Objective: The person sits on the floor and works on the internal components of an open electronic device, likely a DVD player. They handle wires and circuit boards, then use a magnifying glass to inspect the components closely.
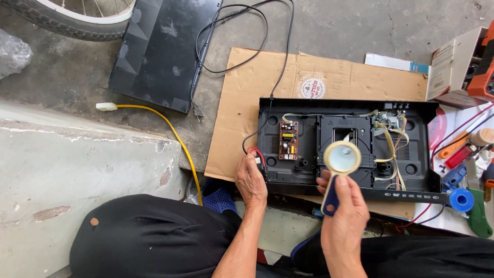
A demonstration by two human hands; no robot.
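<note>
While the left hand (250,181) rests open on the player chassis (346,146), right fingers (343,191) grip an upright, lens-up magnifying glass (341,159).

We saw a matt black metal player chassis (417,170) lying on plain brown corrugated cardboard (242,113), itself on rough, stained grey concrete (77,77). The magnifying glass (341,158) had a clear glossy lens in a pale plastic rim with a smooth dark blue handle. The detached cover panel (159,51) looked like dusty, semi-gloss black metal.
</note>
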